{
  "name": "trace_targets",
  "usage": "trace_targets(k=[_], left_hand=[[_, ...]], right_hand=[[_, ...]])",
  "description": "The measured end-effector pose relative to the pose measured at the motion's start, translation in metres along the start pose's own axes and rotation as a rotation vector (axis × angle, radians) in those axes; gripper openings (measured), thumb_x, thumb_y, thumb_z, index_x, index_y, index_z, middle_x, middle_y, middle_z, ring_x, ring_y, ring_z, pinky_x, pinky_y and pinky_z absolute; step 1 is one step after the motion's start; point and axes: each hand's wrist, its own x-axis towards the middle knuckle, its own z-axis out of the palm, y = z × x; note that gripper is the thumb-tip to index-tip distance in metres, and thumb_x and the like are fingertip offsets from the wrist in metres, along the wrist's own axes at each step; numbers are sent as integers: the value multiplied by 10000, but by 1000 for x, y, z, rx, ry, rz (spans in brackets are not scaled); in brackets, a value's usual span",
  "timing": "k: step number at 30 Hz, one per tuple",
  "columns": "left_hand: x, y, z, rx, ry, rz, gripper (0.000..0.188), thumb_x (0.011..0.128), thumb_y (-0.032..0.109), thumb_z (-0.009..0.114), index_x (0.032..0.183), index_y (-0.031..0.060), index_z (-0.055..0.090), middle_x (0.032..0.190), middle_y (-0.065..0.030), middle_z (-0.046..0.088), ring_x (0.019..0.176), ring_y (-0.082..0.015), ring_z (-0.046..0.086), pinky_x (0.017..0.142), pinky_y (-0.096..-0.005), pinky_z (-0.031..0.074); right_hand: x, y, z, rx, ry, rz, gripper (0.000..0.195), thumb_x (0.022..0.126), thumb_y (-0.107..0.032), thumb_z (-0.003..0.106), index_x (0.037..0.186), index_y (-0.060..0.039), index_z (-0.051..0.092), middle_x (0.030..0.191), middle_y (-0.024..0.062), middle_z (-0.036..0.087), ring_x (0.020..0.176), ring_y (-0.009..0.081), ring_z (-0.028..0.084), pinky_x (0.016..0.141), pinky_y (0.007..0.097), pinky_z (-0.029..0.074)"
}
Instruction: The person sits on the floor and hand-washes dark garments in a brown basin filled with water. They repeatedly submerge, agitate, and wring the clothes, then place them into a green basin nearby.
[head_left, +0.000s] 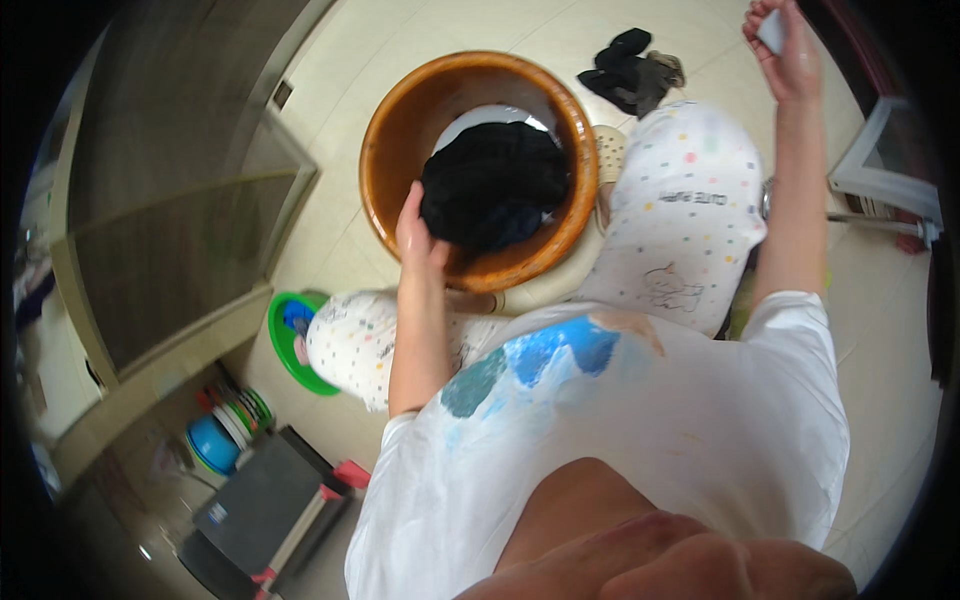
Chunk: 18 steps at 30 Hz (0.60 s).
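A round brown basin (379, 196) stands on the floor before me, holding a heap of wet-looking black cloth (495, 176). Part of a white surface (491, 116) shows behind the cloth inside it. My left hand (420, 232) reaches over the basin's near left rim and touches the cloth's left edge. Whether its fingers grip the fabric is hard to see. Raised far out to the right, my right hand (796, 64) holds a pale, smooth block (772, 32), possibly a bar of soap, against its palm.
Dark crumpled garments, perhaps socks (634, 73), lie on the tiles beyond my knee. A green basin (281, 352) with blue cloth sits at left. Framed glass panels (180, 202) stand left, above a blue basin (212, 444) and a folded grey stool-like item (262, 491).
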Motion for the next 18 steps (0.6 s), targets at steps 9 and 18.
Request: trace_targets(k=[9,18], left_hand=[[-13,-18,21,-259,-116,-31,434,952,403,372,1033,27,572,1041,-116,626,987,-254,590,927,-394,445],[-11,-41,29,-272,50,62,399,960,419,365,1120,94,534,1109,-83,587,1010,-230,577,907,-376,459]], right_hand=[[-201,127,194,-609,-834,-256,193,862,-228,544,852,-38,571,850,140,561,840,302,531,757,385,433],[-199,245,187,-599,-922,50,214,932,-189,446,909,-17,571,870,122,598,861,243,577,803,298,439]])
